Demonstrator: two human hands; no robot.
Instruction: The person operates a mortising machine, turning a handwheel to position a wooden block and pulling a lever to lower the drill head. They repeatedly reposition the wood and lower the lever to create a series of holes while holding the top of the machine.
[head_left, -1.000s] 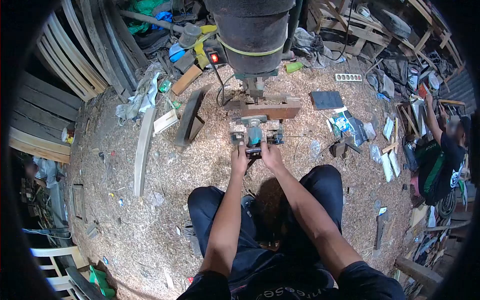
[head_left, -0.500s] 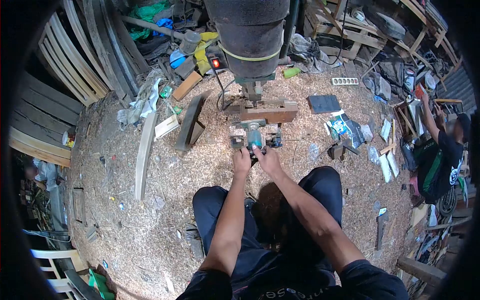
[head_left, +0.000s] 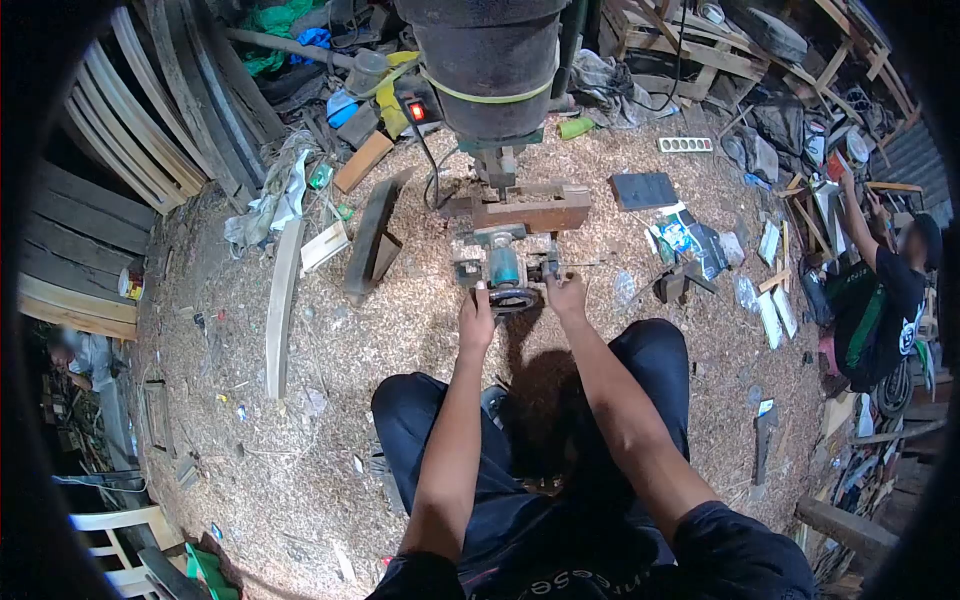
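A dark machine (head_left: 490,70) with a vertical bit (head_left: 503,190) stands in front of me. Under the bit lies a wooden block (head_left: 535,208), held in a metal vise with a green body (head_left: 503,264). Nearest me on the vise is a dark round handwheel (head_left: 514,300). My left hand (head_left: 476,320) is closed on the wheel's left rim, thumb up. Just right of the wheel, my right hand (head_left: 567,298) has its fingers curled beside a small upright dark handle (head_left: 551,256); what they grip is partly hidden.
Wood shavings cover the floor. A curved wooden piece (head_left: 283,310) and a dark beam (head_left: 375,240) lie at left. A black block (head_left: 643,191) and a power strip (head_left: 685,145) are at right. Another person (head_left: 880,300) sits far right, a second person (head_left: 90,355) far left.
My right hand has moved right, off the top of the handwheel, to beside it. My left hand has slid to the left rim, and more of the wheel shows.
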